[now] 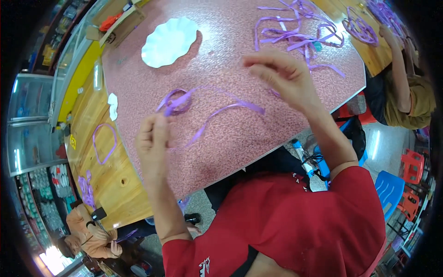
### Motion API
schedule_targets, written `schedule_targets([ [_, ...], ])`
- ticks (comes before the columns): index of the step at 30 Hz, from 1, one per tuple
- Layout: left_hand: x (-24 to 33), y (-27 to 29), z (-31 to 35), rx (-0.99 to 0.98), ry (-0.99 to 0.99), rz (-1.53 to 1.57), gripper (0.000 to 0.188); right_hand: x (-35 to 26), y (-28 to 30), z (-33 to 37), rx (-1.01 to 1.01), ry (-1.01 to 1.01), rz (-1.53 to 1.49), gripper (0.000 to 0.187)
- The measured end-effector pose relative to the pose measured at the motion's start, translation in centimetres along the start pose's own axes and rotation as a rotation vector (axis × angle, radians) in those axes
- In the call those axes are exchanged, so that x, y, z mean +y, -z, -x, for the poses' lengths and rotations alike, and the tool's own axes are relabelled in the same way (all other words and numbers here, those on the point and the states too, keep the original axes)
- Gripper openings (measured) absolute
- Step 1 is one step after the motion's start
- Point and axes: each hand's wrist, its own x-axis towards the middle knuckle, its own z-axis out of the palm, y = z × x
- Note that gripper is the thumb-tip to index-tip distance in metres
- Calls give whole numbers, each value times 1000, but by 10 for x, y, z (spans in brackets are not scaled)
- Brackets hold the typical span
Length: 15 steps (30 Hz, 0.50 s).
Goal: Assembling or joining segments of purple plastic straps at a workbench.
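Note:
My left hand [154, 136] is closed over the left part of the pink speckled table, with its thumb and fingers pinched at a purple ribbon [177, 104]. That ribbon forms a loop just above the fingertips. Its long loose tails curve rightward, one ending near the table's middle. My right hand [284, 78] is raised over the right side, with thumb and forefinger tips drawn together. Whatever is between those tips, if anything, cannot be made out. A bit of purple shows below this hand. Beyond my hands lies a white scalloped dish [170, 41].
Tangled purple ribbons [300, 34] lie at the far right of the table [221, 147]. A cardboard box [122, 25] stands far left. A wooden table [122, 180] at left bears a purple ring [105, 143]. Other people sit at both sides, with a blue chair [389, 191] at right.

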Motion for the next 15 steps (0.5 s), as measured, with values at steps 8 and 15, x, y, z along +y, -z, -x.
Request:
schedule_targets([
  [8,-39,83,-5,143,-362,-1037,25,15,76,9,-53,-149,700,20],
  [15,-29,18,-6,84,-411,-901,30,32,62,13,-136,321,1018,22],
])
